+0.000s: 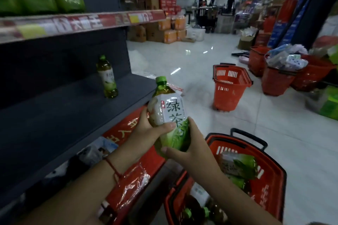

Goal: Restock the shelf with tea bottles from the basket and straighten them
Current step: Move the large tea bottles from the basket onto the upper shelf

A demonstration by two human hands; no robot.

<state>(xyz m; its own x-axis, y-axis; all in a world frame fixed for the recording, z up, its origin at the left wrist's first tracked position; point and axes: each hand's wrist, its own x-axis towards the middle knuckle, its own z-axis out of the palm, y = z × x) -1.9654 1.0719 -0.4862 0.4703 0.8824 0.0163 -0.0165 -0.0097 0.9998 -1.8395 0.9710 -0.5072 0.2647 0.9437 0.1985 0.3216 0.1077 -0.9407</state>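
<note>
A large green tea bottle (171, 113) with a green cap and a white-and-green label is held upright in front of the shelf's right end. My left hand (146, 131) grips its left side, thumb across the label. My right hand (188, 144) grips its lower right side. The dark grey shelf (64, 115) on the left carries one smaller tea bottle (108, 78) standing near the back. Below my right arm sits a red basket (270, 175) with several more tea bottles (237, 168) lying inside.
The upper shelf (82, 22) holds green packs behind a red price strip. An empty red basket (229, 87) stands on the white tiled floor ahead. More red baskets (278, 80) with goods sit at the right. Boxes and people are far back.
</note>
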